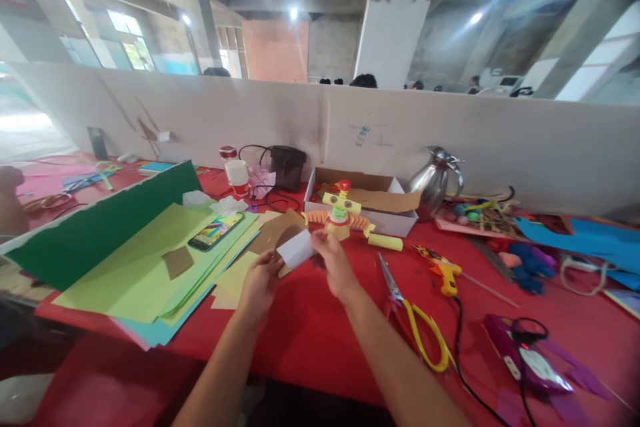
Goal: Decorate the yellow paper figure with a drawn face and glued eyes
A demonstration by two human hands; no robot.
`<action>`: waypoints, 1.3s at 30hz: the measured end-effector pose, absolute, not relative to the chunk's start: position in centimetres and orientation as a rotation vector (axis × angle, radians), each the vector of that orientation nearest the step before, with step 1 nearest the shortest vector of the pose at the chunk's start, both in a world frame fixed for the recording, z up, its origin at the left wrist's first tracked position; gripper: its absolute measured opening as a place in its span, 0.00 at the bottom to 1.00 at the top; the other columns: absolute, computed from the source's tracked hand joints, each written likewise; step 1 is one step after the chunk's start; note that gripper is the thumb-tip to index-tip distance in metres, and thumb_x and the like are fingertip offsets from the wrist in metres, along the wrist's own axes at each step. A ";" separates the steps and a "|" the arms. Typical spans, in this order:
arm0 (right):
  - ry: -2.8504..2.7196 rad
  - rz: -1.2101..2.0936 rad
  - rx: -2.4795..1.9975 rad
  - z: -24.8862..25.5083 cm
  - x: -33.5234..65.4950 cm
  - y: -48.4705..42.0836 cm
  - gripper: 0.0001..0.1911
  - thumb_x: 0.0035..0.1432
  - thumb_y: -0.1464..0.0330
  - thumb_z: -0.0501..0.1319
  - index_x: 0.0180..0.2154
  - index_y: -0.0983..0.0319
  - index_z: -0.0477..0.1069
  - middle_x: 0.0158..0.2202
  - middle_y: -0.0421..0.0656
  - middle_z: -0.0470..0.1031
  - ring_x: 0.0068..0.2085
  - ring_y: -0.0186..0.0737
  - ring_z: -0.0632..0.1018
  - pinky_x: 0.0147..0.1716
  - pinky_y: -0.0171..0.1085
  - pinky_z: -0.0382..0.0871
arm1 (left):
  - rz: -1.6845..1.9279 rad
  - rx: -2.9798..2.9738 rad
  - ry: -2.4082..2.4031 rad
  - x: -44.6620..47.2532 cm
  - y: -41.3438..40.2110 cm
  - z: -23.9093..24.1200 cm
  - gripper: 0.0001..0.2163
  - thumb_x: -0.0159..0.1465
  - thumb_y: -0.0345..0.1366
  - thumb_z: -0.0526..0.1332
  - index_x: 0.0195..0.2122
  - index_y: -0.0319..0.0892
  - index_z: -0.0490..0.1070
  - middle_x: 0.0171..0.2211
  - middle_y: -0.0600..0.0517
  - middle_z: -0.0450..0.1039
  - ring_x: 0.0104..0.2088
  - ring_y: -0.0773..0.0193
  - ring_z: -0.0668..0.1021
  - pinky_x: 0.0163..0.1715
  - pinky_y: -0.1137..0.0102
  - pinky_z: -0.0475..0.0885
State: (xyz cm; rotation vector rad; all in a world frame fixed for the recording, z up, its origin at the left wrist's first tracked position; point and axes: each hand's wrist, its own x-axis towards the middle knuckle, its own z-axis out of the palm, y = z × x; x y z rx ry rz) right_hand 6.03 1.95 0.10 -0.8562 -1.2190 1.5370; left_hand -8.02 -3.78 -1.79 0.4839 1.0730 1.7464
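Note:
A small white piece of paper (296,249) is stretched between my two hands above the red table. My left hand (261,278) pinches its left end, and my right hand (332,261) grips the right end with thumb and fingers. Just beyond stands a paper figure (340,213) with a yellow tube head, a red ball on top and pleated orange arms. To its right lies a rolled yellow paper tube (385,242). Brown paper (283,230) and pale yellow sheets (237,278) lie behind and beside my left hand.
Right of my arm lie yellow-handled scissors (413,313), a yellow glue gun (444,270) and a purple power strip (525,353) with black cords. A phone (215,231) rests on green sheets (120,273). Behind stand a cardboard box (395,220), a metal jug (433,180) and a white partition (250,107).

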 end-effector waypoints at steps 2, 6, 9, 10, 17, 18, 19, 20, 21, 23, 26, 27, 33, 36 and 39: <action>-1.312 1.469 -0.750 0.1 6.3 1.6 0.20 0.51 0.56 0.65 0.44 0.57 0.69 0.34 0.37 0.71 0.24 0.31 0.67 0.23 0.32 0.59 | 1.734 0.381 1.035 -8.2 -3.8 -2.0 0.12 0.44 0.19 0.64 0.30 0.36 0.74 0.25 0.52 0.75 0.26 0.65 0.78 0.31 0.72 0.74; -1.578 1.349 -0.742 -0.7 6.3 1.4 0.16 0.61 0.55 0.57 0.29 0.60 0.69 0.24 0.36 0.66 0.26 0.33 0.67 0.26 0.33 0.58 | 1.749 0.319 1.022 -8.4 -4.5 -1.6 0.12 0.46 0.22 0.65 0.32 0.37 0.72 0.26 0.53 0.75 0.25 0.67 0.78 0.26 0.75 0.73; -1.573 1.261 -0.815 -1.8 6.0 1.3 0.19 0.62 0.54 0.55 0.25 0.60 0.63 0.22 0.35 0.61 0.25 0.33 0.64 0.26 0.33 0.56 | 1.735 0.336 0.957 -8.3 -5.1 -0.9 0.15 0.50 0.29 0.69 0.39 0.41 0.72 0.31 0.54 0.77 0.27 0.67 0.79 0.24 0.76 0.72; -1.566 1.257 -0.828 -2.2 5.9 1.1 0.20 0.62 0.53 0.55 0.24 0.60 0.62 0.21 0.34 0.60 0.25 0.32 0.62 0.25 0.33 0.55 | 1.738 0.349 0.950 -8.3 -5.3 -0.7 0.17 0.50 0.30 0.70 0.41 0.43 0.71 0.32 0.55 0.77 0.27 0.67 0.79 0.24 0.76 0.72; -1.739 1.251 -0.832 -2.8 6.2 -1.2 0.26 0.63 0.50 0.53 0.20 0.60 0.62 0.19 0.34 0.56 0.23 0.32 0.60 0.24 0.33 0.52 | 1.732 0.541 1.263 -8.4 -6.0 -1.8 0.27 0.46 0.35 0.72 0.47 0.44 0.68 0.31 0.56 0.75 0.25 0.68 0.77 0.22 0.77 0.69; -1.739 1.225 -0.855 -2.4 6.5 -1.1 0.25 0.64 0.50 0.53 0.22 0.61 0.66 0.19 0.34 0.58 0.23 0.32 0.61 0.24 0.33 0.53 | 1.716 0.584 1.309 -8.6 -6.1 -2.0 0.29 0.45 0.37 0.72 0.49 0.43 0.67 0.31 0.55 0.75 0.25 0.67 0.77 0.23 0.76 0.70; -1.712 1.204 -0.889 -1.9 6.9 -0.8 0.23 0.64 0.51 0.53 0.28 0.61 0.71 0.20 0.35 0.61 0.23 0.32 0.62 0.24 0.33 0.54 | 1.713 0.614 1.354 -8.8 -6.3 -2.2 0.31 0.44 0.38 0.73 0.50 0.43 0.66 0.31 0.55 0.75 0.25 0.66 0.77 0.23 0.75 0.70; -1.663 1.194 -0.931 -1.3 7.4 -0.2 0.21 0.64 0.51 0.53 0.36 0.61 0.74 0.21 0.36 0.66 0.23 0.33 0.65 0.24 0.33 0.56 | 1.714 0.638 1.398 -9.0 -6.4 -2.2 0.33 0.44 0.39 0.73 0.51 0.42 0.66 0.31 0.55 0.75 0.25 0.66 0.77 0.23 0.75 0.70; -1.605 1.201 -0.979 -0.7 7.8 0.5 0.22 0.63 0.52 0.54 0.47 0.60 0.73 0.24 0.37 0.71 0.24 0.34 0.67 0.25 0.33 0.58 | 1.714 0.664 1.442 -9.3 -6.4 -2.2 0.33 0.44 0.40 0.73 0.52 0.42 0.65 0.30 0.55 0.75 0.25 0.65 0.77 0.22 0.75 0.69; -1.522 1.238 -1.082 0.2 8.6 2.3 0.30 0.62 0.56 0.56 0.62 0.60 0.61 0.26 0.38 0.75 0.23 0.36 0.69 0.25 0.34 0.60 | 1.688 0.733 1.527 -10.1 -6.4 -1.9 0.33 0.45 0.41 0.71 0.53 0.41 0.65 0.31 0.54 0.75 0.25 0.65 0.77 0.22 0.74 0.69; -1.554 1.207 -1.183 0.1 8.9 3.7 0.34 0.59 0.63 0.58 0.65 0.61 0.56 0.24 0.37 0.76 0.26 0.38 0.73 0.28 0.34 0.63 | 1.560 0.853 1.665 -11.8 -5.9 -1.8 0.30 0.48 0.40 0.68 0.54 0.41 0.66 0.34 0.51 0.77 0.27 0.61 0.79 0.25 0.70 0.72; -1.593 1.170 -1.179 -0.3 8.8 3.6 0.30 0.58 0.64 0.58 0.62 0.62 0.62 0.24 0.38 0.76 0.28 0.38 0.74 0.30 0.34 0.65 | 1.515 0.902 1.716 -12.4 -5.7 -2.0 0.29 0.48 0.40 0.67 0.53 0.41 0.67 0.35 0.49 0.77 0.29 0.59 0.79 0.27 0.68 0.73; -1.794 0.991 -1.043 -3.7 7.8 0.1 0.17 0.62 0.60 0.54 0.32 0.62 0.77 0.26 0.43 0.78 0.29 0.39 0.77 0.31 0.35 0.65 | 1.309 1.365 2.021 -15.0 -5.8 -4.6 0.20 0.51 0.36 0.59 0.46 0.42 0.75 0.46 0.45 0.79 0.49 0.49 0.78 0.52 0.57 0.70; -1.794 0.898 -1.046 -4.2 8.1 -0.4 0.17 0.63 0.61 0.54 0.35 0.62 0.77 0.28 0.45 0.79 0.30 0.41 0.78 0.32 0.36 0.66 | 1.245 1.471 1.966 -15.3 -6.9 -5.2 0.22 0.53 0.35 0.57 0.50 0.42 0.75 0.48 0.46 0.79 0.52 0.51 0.76 0.55 0.58 0.67; -1.791 0.854 -1.052 -4.6 8.3 -0.1 0.16 0.64 0.61 0.53 0.36 0.62 0.77 0.30 0.45 0.80 0.30 0.41 0.79 0.32 0.36 0.67 | 1.239 1.409 2.006 -15.6 -7.0 -4.9 0.24 0.53 0.39 0.60 0.52 0.40 0.75 0.44 0.45 0.79 0.44 0.52 0.79 0.48 0.61 0.71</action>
